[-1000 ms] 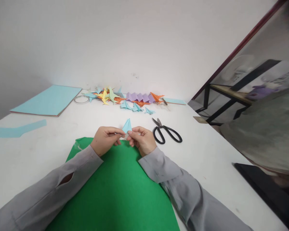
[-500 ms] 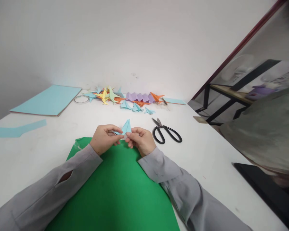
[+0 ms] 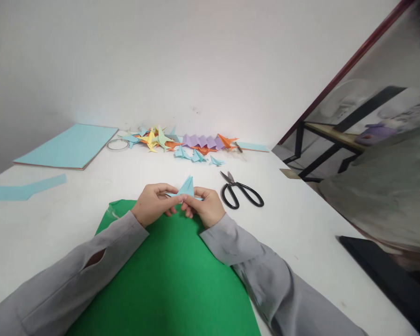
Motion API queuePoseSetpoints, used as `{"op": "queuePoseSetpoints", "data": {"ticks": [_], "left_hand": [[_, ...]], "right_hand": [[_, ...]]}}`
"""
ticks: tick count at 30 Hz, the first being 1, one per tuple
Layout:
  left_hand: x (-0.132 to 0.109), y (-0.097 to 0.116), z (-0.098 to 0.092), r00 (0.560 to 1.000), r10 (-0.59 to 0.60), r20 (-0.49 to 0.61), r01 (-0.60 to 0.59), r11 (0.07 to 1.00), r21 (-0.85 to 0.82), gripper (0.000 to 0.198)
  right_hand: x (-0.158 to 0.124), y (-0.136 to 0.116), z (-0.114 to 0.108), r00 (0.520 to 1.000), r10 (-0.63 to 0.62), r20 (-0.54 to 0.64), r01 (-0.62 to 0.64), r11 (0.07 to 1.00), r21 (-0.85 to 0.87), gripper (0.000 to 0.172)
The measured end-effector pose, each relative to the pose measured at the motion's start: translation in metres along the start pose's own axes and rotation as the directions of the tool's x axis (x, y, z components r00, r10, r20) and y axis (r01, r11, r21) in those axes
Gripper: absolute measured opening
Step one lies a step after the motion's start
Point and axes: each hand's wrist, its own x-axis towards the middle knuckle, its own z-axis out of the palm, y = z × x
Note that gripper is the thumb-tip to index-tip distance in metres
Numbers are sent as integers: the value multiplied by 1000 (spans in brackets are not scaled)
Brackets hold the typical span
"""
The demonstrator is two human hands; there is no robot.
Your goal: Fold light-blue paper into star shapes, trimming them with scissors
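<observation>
A small light-blue folded paper piece [image 3: 186, 187] is pinched between both hands, its pointed tip up. My left hand [image 3: 154, 203] is closed on its left side, thumb in front and fingers behind. My right hand [image 3: 208, 205] grips the right side the same way, the two thumb tips close together at the bottom edge. The fingers hide the lower part of the piece. Beneath the hands lies a large green sheet [image 3: 168, 280]. Black-handled scissors [image 3: 238, 189] rest on the white table just right of my right hand, blades slightly apart.
Along the wall lie several folded paper figures [image 3: 154, 139], a pleated purple paper [image 3: 200, 142] and a tape roll [image 3: 118, 144]. Blue sheets [image 3: 68, 147] are stacked at back left, with a blue strip [image 3: 28, 187] nearer. A dark flat object [image 3: 378, 270] and a person's clothing [image 3: 385, 191] are at right.
The blue folded piece has turned slightly and its tip has shifted right, showing a broader face. My left thumb has moved right, toward the right thumb. The scissors and paper figures stay put.
</observation>
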Motion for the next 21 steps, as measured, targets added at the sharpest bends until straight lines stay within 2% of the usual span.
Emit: {"op": "queuePoseSetpoints", "data": {"ticks": [6,14,21], "left_hand": [[1,-1,-2,999,-39,18,40,996,-80,21],[2,-1,-5,999,-17,42,21,997,-80,19],[2,-2,-4,995,-90,32,95,978,-187,24]], "right_hand": [[1,1,-1,1000,-5,7,4,1000,8,26],[0,1,-2,1000,11,17,-11,1000,18,25],[0,0,-1,999,-28,-20,28,1000,-1,24]]}}
